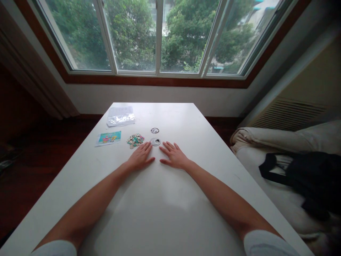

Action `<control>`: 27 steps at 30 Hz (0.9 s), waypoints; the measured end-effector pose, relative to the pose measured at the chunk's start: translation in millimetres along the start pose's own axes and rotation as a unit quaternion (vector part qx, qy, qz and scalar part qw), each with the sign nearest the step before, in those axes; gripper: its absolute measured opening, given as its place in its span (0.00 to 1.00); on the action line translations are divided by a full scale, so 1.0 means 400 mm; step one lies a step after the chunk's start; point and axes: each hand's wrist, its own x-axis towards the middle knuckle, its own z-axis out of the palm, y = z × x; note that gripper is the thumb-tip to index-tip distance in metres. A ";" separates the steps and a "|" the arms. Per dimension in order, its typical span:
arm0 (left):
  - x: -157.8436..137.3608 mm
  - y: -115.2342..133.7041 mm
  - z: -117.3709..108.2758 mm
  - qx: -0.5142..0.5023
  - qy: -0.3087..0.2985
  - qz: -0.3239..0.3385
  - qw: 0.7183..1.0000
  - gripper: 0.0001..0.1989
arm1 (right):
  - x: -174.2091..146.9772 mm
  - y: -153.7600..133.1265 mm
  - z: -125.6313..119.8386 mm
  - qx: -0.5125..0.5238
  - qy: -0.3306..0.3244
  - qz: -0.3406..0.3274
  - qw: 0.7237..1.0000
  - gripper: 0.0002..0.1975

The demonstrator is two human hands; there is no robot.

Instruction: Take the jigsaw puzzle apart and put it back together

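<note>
the counter (165, 209) has a smooth, hard-looking white surface with a glossy finish that throws back soft light from the window panes (133, 35), which look like smooth glass. near its far left corner, the bag (121, 116) is clear, thin plastic, crinkled and shiny. by the left edge, the printed picture sheet (108, 138) looks like paper. the heaped jigsaw pieces (135, 140) look like matt card or thin wood. the two round discs (155, 142) have smooth faces, their material unclear. the window trim (157, 81) is brown wood with a low sheen. past the right edge, the black garment (314, 174) is matt cloth.
</note>
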 end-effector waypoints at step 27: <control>0.018 0.001 0.006 0.003 -0.051 -0.012 0.999 0.49 | 0.010 -0.013 0.016 -0.008 -0.021 0.031 0.999 0.43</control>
